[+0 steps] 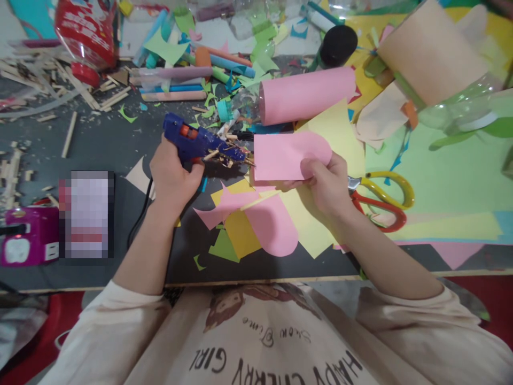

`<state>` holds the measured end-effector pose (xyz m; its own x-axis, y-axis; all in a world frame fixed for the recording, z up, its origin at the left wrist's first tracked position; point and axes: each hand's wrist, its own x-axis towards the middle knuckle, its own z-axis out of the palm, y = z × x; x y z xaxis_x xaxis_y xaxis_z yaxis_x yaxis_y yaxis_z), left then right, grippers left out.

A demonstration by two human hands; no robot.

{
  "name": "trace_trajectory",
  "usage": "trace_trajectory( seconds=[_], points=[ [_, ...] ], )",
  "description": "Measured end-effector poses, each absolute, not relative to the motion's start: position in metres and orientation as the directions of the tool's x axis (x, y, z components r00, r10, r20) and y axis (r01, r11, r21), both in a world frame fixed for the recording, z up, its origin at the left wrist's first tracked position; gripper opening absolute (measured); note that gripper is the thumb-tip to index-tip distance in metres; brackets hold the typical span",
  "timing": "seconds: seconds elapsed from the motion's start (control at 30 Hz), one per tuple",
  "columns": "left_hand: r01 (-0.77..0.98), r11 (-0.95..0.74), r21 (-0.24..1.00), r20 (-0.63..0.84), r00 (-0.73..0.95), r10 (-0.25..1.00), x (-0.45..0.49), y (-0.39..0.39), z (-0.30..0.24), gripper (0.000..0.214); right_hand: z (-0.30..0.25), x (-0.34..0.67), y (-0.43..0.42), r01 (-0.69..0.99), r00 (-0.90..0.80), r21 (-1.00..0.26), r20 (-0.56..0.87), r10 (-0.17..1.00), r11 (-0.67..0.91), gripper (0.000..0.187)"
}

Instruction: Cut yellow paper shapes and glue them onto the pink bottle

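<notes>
My left hand is closed round the grip of a blue hot glue gun, whose nozzle points right at the edge of a pink paper piece. My right hand pinches that pink piece at its rounded right end and holds it just above the table. Another pink cut-out lies flat below it among yellow paper scraps. A rolled pink paper tube lies just behind the held piece.
Red and yellow scissors lie right of my right hand on green paper. Wooden sticks litter the far left. A magenta power strip sits at the near left. A tan paper roll and a black cap stand behind.
</notes>
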<state>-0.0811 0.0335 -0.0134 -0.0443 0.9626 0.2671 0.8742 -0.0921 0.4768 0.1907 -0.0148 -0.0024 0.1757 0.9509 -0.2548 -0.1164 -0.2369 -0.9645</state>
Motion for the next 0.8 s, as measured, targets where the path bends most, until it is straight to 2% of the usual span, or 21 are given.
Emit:
trace_trajectory(
  seconds=[0.6, 0.8],
  points=[
    [0.829, -0.072, 0.554, 0.261, -0.090, 0.961, -0.0808, 0.0355, -0.0113, 0.050, 0.0022, 0.1905, -0.0155, -0.137, 0.124, -0.951, -0.293, 0.948, -0.276, 0.008],
    [0.838, -0.048, 0.544, 0.264, -0.117, 0.958, -0.0770, 0.0350, -0.0076, 0.054, 0.0016, 0.1909, -0.0173, -0.149, 0.081, -0.945, -0.305, 0.949, -0.291, 0.013]
  ],
)
